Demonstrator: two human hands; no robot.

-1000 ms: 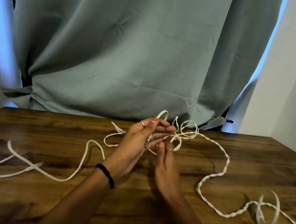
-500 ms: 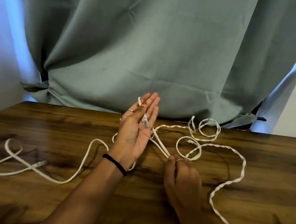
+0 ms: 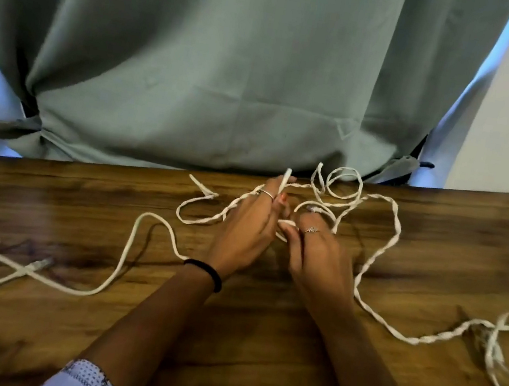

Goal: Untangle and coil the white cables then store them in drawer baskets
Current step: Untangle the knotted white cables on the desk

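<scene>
The bench (image 3: 256, 343) carries the white cables (image 3: 380, 256), which sprawl from a loose loop at the far left, through a knot of small loops near the far edge, to a twisted run trailing off to the right. Half a second ago the left hand (image 3: 247, 231) was lifted open with a cable end across its palm; now it is back down at the knot beside the right hand (image 3: 319, 256). That suggests untangling is far from done, with no coiling begun. Left fingers (image 3: 275, 189) pinch 1 cable end that sticks upward. Right fingers (image 3: 308, 221) curl over a strand, pinching it by the thumb.
</scene>
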